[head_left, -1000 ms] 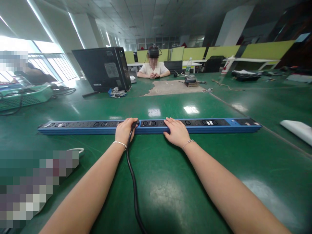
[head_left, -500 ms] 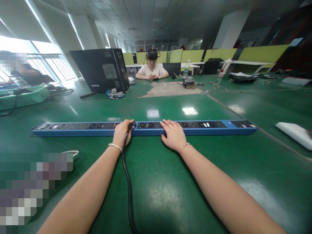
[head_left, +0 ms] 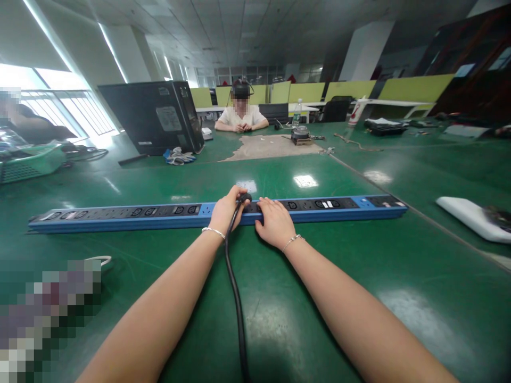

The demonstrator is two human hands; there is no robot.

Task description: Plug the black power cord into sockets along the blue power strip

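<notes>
Head view: gripping a black plug (head_left: 245,197) in the left hand (head_left: 227,210), with thumb and fingers closed around it, near the middle of a long blue power strip (head_left: 120,218). Cannot tell whether seated in an outlet or only held at the surface. Resting the right hand (head_left: 276,221) flat on top of the same strip, just beside the left, with fingers together and thumb set apart along the near edge. Lying crosswise on the green tabletop (head_left: 159,303), in front of both forearms: the strip. Running from the plug down toward the near edge: a thick black cable (head_left: 235,287), between the two arms. Farther back on the tabletop: a dark computer tower (head_left: 151,117), with gloves (head_left: 179,156) beside it, and a clear bottle (head_left: 297,113). Seated across: a person (head_left: 241,114) in a white top.
</notes>
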